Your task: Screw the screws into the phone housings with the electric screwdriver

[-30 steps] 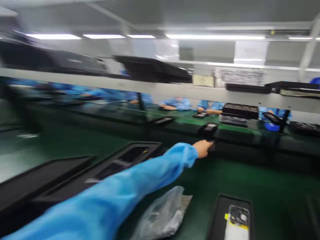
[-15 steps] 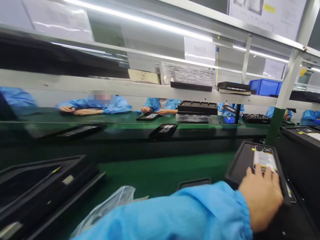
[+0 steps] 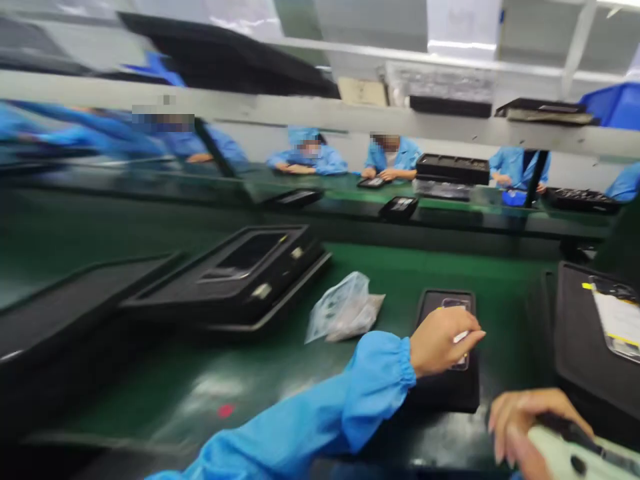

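Landmark = phone tray point(image 3: 447, 395), small, black, on the green bench point(image 3: 380, 263). Phone body point(image 3: 463, 362) lies in the phone tray, mostly covered by the left hand point(image 3: 443, 341). Left hand sits right over the phone tray, blue sleeve coming in from near-left of it; fingers curled in, thumb alongside, cannot tell whether anything small is pinched or whether the skin touches the phone body. Right hand point(image 3: 535, 423) is at the near-right of the phone tray, apart from it, blurred, fingers wrapped round a pale green tool point(image 3: 567, 452); working end not visible. Right of the phone tray: larger black stack point(image 3: 583, 347), second phone body point(image 3: 620, 313) on top, white with yellow strips. Left of it, near: crumpled clear bag point(image 3: 345, 310), contents unclear. Further left: dark case point(image 3: 273, 290) with a dark panel point(image 3: 253, 253) on it, then a flat black tray point(image 3: 85, 303) at far left. Red spot point(image 3: 226, 411) on bench, near-left of phone tray. Beyond phone tray: two small black holders, one at point(image 3: 399, 208), then co-workers in blue sleeves point(image 3: 333, 160) seated across, under a pale shelf beam point(image 3: 300, 110).
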`<state>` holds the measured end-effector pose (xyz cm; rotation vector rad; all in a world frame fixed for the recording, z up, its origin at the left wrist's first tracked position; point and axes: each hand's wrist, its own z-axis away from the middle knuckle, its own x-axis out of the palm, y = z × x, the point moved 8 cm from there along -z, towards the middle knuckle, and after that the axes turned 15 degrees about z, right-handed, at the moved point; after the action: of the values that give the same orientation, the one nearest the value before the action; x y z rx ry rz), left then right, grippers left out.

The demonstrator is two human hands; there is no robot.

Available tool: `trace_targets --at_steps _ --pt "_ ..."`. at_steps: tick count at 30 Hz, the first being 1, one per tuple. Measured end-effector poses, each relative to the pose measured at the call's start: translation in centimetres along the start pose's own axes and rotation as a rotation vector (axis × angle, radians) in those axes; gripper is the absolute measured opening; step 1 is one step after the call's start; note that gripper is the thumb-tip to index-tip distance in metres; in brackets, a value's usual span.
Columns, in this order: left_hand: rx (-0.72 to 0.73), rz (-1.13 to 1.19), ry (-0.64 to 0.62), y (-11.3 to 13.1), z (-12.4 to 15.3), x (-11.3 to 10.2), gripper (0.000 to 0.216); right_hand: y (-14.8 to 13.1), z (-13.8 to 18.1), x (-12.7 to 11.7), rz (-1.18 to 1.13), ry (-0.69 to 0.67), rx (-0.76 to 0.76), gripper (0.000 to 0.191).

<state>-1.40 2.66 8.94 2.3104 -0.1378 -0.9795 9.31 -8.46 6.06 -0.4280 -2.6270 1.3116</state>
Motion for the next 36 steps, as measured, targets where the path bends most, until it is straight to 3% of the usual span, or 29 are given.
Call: trace_targets --at_steps 4,6,8,10,14,19,25,32,36 --pt "-0.106 -0.050 -0.080 -4.4 10.0 1.7 0.035 2.8 -3.0 2.5 -0.044 -0.047 0.105 0.020" --pt "-0.139 -0.107 -0.129 -5.1 13.1 2.9 0.040 4.7 -4.4 3.8 -0.025 -0.096 0.180 0.023" --pt "-0.177 -0.154 -0.164 -5.4 14.7 3.3 0.029 6.5 -5.2 4.7 -0.016 -0.102 0.230 0.027" --pt "-0.196 -0.157 -0.185 -5.4 15.2 3.0 0.026 8.0 -5.5 5.7 0.006 -0.131 0.272 0.031" --pt "-0.155 -0.122 -0.155 -5.0 13.6 2.1 0.043 10.2 -5.3 7.0 0.080 -0.180 0.327 0.036" --pt "-0.116 -0.160 -0.096 -5.3 12.2 3.0 0.046 11.4 -4.9 7.5 0.174 -0.226 0.358 0.037" --pt "-0.232 -0.139 0.183 -6.3 13.8 1.1 0.026 11.4 -4.7 7.8 0.253 -0.220 0.376 0.039" --pt "-0.229 -0.149 0.084 -6.2 13.7 1.6 0.026 11.5 -4.6 8.1 0.283 -0.256 0.351 0.033" --pt "-0.273 -0.137 0.161 -6.5 14.0 1.5 0.022 11.5 -4.6 7.9 0.309 -0.258 0.327 0.022"
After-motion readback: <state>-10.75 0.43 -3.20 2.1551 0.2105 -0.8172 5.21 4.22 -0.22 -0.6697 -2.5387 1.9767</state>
